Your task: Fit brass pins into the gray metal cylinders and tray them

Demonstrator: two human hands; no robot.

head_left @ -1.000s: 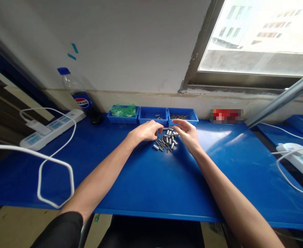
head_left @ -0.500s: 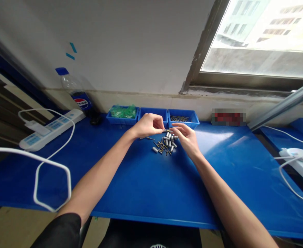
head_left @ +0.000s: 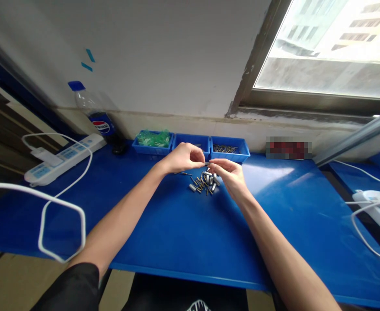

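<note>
My left hand (head_left: 186,158) is closed in a pinch, thumb against forefinger, on a small metal piece (head_left: 207,163). My right hand (head_left: 231,173) pinches the other end of it, so the fingertips of both hands almost meet. Fingers cover most of the piece and its exact kind cannot be made out. Just below, on the blue table, lies a loose pile of thin metal pins (head_left: 206,189) with brass-coloured parts, mixed with short silver sleeves (head_left: 193,188). One pin (head_left: 186,173) lies apart, under my left hand.
Along the wall stand blue bins: one with green plastic (head_left: 154,138), a middle bin (head_left: 194,139) partly behind my left hand, and one with dark pins (head_left: 225,149). A cola bottle (head_left: 102,125) and a power strip (head_left: 65,160) are at left; a white cable (head_left: 84,224) loops nearby.
My right hand has come in toward my left, its fingers closing on the small piece. Less of that piece shows now. My left hand keeps its pinch.
</note>
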